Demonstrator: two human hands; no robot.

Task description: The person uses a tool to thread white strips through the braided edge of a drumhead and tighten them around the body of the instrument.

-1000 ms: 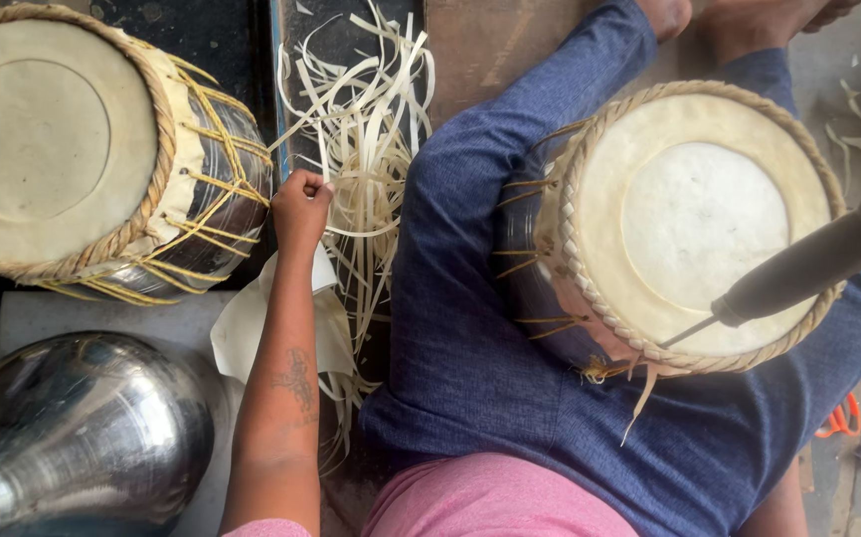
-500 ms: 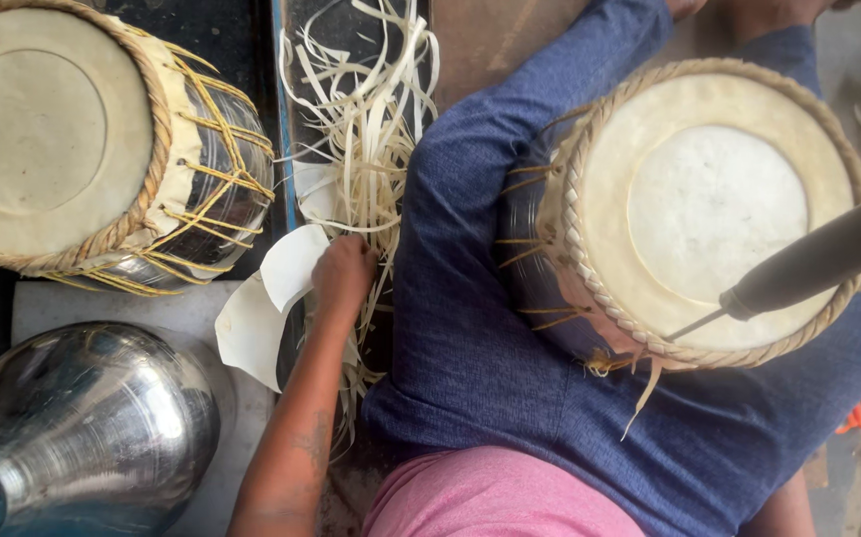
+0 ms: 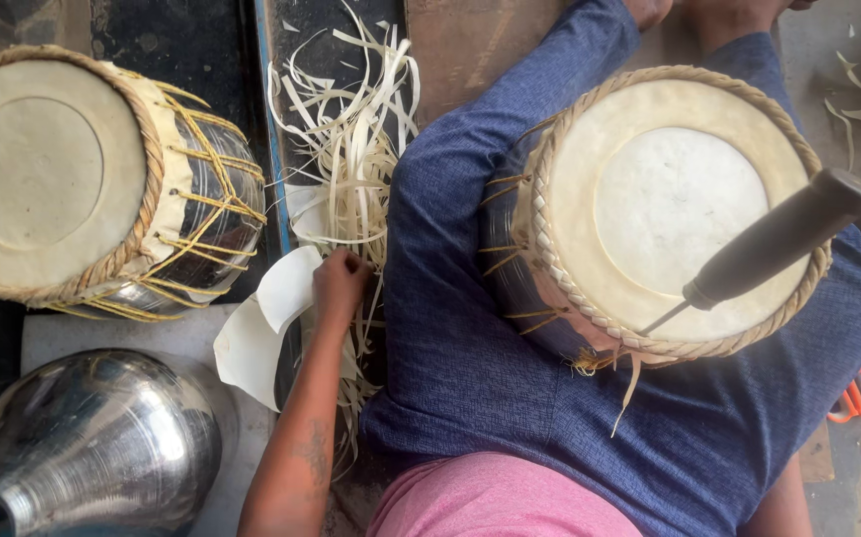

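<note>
At the upper left of the frame a drum [image 3: 63, 174] lies tilted, its pale head facing up and yellow lacing running down its dark shell. Below it, at the lower left, sits a shiny metal pot [image 3: 92, 452]. Just right of these, a white sheet [image 3: 266, 323] lies bent on the floor, partly under the left hand [image 3: 339, 283]. That hand reaches down from the forearm at the bottom centre and rests with fingers curled on a heap of pale strips [image 3: 351, 159], which spreads from the upper centre down past the hand; the fingers seem closed on some strips, though exactly what they pinch is hidden. Right of the heap comes a leg in blue cloth, and on the lap stands a second drum [image 3: 669, 209], right of centre, its pale round head up, ringed by a braided rim with loose strip ends hanging at its lower edge. Across its right side slants an awl [image 3: 749, 254], dark handle toward the right edge, thin metal tip touching the rim at the lower side. The right hand is out of view. At the far lower right lie orange scissors [image 3: 856, 396]
</note>
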